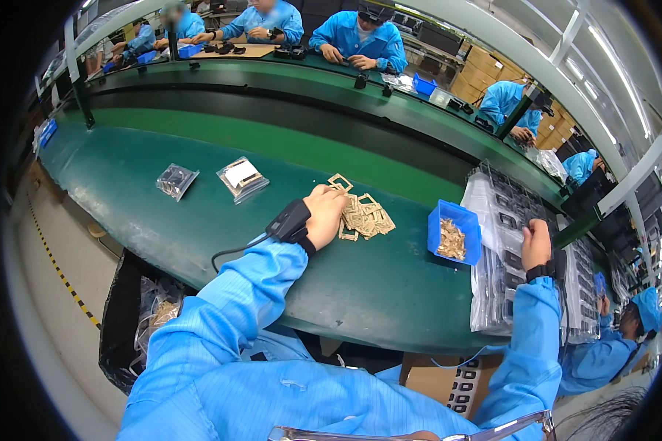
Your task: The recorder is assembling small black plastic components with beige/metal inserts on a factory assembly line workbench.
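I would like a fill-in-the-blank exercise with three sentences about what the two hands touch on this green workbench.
1. The left hand rests on a pile of flat ____-coloured frame pieces.
2. The small blue plastic bin lies between the pile and the stack of clear ____ trays.
3. The right hand touches the ____ of trays.

Missing words: tan; plastic; stack

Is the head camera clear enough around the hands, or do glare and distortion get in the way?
Head view: left hand on the tan frame pieces is sharp and evenly lit; glare whitens the plastic trays under the right hand; the bench edge bows, and the rim is black.
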The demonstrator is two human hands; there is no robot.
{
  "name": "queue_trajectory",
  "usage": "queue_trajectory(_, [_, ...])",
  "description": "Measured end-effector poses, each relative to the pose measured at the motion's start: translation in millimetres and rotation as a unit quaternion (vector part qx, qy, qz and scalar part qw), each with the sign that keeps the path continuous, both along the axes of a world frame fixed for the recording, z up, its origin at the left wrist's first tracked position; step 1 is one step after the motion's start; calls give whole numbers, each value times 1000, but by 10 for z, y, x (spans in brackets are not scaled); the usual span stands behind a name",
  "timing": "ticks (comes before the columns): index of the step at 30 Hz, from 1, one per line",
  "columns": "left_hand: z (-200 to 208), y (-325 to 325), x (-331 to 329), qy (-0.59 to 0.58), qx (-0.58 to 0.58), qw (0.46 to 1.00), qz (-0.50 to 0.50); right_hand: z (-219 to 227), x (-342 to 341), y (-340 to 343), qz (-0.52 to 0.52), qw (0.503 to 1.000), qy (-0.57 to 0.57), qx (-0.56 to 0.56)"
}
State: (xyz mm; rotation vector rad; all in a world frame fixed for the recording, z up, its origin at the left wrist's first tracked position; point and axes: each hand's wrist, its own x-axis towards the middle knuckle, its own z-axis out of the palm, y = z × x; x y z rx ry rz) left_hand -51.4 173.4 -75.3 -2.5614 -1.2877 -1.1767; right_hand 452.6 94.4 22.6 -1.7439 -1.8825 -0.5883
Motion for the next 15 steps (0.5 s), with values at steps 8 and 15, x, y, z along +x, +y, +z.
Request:
queue_trajectory(8, [57,-69,-60,98,-32,995,-11,-531,-2207,-848,186,965,159,-97])
queue_trajectory(15, [178,-189,-66,18,-79,995,-61,-862,-2581,-923,148,966,211,-31])
